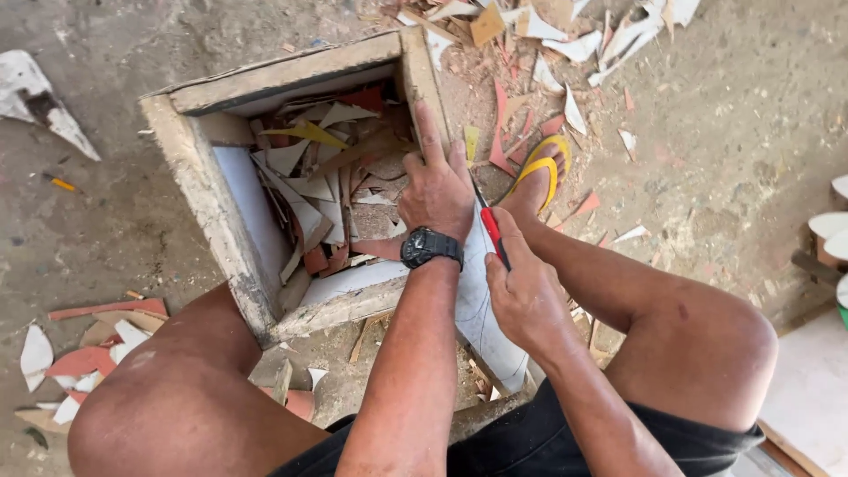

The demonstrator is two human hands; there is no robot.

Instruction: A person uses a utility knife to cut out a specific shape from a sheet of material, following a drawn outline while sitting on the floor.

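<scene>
Seated low on a concrete floor (733, 106), knees spread around a square wooden box (212, 203) packed with offcuts (318, 177) in white, red and yellow. Left hand (435, 190) pressed flat, fingers spread, on a white sheet piece (481, 309) resting across the box's near right corner; black wristwatch (431, 247) on that wrist. Right hand (521, 296) closed around a red-handled knife (491, 228), blade against the sheet just beside the left hand. Curved line faintly visible on the sheet below the hands.

Hemmed in closely: left knee against the box's near wall, right thigh just beside the sheet's right edge, right foot in a yellow sandal (543, 168) past the box corner. Scattered scraps (565, 44) thick on the floor beyond the box and foot; another cluster of shards (79, 353) at lower left. Pale rounded cut pieces (830, 230) stacked at the right edge. Bare floor at upper right and far left.
</scene>
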